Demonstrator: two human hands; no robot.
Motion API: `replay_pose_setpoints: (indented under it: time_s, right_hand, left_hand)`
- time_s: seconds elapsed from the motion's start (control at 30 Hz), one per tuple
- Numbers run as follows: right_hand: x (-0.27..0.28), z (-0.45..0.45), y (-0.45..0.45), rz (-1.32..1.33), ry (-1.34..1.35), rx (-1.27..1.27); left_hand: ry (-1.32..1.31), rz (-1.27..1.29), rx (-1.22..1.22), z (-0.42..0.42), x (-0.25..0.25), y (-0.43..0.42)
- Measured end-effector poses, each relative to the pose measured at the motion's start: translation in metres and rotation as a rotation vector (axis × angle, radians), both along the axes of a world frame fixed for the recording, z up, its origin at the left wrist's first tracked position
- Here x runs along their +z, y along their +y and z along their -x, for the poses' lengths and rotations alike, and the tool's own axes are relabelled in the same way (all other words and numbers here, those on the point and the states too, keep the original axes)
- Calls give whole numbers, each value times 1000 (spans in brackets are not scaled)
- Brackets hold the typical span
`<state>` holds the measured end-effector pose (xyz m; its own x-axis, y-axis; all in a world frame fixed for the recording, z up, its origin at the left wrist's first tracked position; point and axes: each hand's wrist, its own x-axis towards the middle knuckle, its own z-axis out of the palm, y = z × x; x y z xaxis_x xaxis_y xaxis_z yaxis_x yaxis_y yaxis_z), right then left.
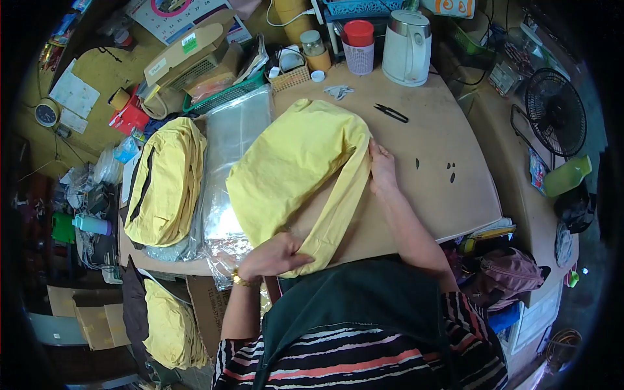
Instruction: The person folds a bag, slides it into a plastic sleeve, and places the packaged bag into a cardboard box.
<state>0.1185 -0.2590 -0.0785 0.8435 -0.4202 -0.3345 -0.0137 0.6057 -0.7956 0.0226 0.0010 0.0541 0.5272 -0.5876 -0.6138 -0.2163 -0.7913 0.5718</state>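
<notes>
A yellow cloth bag (pixel 286 162) with a wide strap lies on the brown-topped table (pixel 422 208) in front of me. My left hand (pixel 274 255), a gold-coloured watch at its wrist, is closed on the bag's near edge where the strap meets it. At the bag's far right corner, my right hand (pixel 382 168) has its fingers wrapped round the upper end of the strap; some fingertips are hidden by the cloth. The strap runs between both hands, and table shows through the loop. Clear plastic sleeves (pixel 237 149) lie just left of the bag.
Stacked yellow bags (pixel 170 185) sit at the table's left, with more yellow cloth (pixel 170 325) below. Black thread snips (pixel 391 113) and small dark scraps (pixel 452 172) lie at right. A white kettle (pixel 406 52) and pink cup (pixel 359 57) stand behind; a fan (pixel 556 110) is far right.
</notes>
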Motion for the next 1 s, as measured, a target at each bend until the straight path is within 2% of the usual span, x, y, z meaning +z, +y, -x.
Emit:
replay_pose_setpoints:
  time_s: [0.03, 0.07, 0.13, 0.17, 0.2, 0.27, 0.3, 0.37, 0.53, 0.6, 0.63, 0.7, 0.8, 0.9, 0.93, 1.0]
  right_hand:
    - [4, 4, -6, 126, -3, 60]
    - [8, 9, -8, 247, -4, 118]
    - [29, 18, 9, 282, -54, 119]
    - [37, 24, 19, 315, -102, 120]
    - [43, 28, 29, 316, -107, 126]
    - [50, 34, 40, 335, -147, 144]
    - [38, 33, 38, 411, -187, 175]
    - [45, 36, 38, 384, -204, 178]
    - [39, 49, 32, 204, -158, 288]
    - [43, 53, 40, -170, -26, 216]
    - [41, 57, 40, -171, -27, 214]
    - [33, 65, 35, -155, -100, 488]
    - [19, 66, 31, -19, -138, 503]
    - [14, 65, 39, -33, -118, 434]
    - [17, 65, 37, -33, -118, 430]
    - [23, 66, 35, 418, -63, 412]
  left_hand:
    - [132, -14, 20, -4, -4, 10]
    - [136, -16, 20, -3, -5, 10]
    - [-506, 214, 208, 0, -3, 4]
    - [-606, 346, 308, -3, 1, -7]
    - [-612, 346, 315, -7, 2, -26]
    - [-991, 399, 393, -14, 2, -64]
    - [-994, 401, 401, -20, -4, -71]
    - [-1083, 384, 426, -36, -20, -79]
    - [-1005, 349, 459, -44, -28, -74]
    - [-1004, 366, 467, -44, -29, -74]
    - [-957, 334, 481, -43, -29, -74]
    - [-911, 305, 489, -43, -29, -74]
    - [-894, 337, 455, -43, -32, -72]
    - [-845, 290, 458, -43, -36, -73]
    - [-882, 353, 482, -42, -38, -76]
    - [-913, 414, 506, -39, -38, -82]
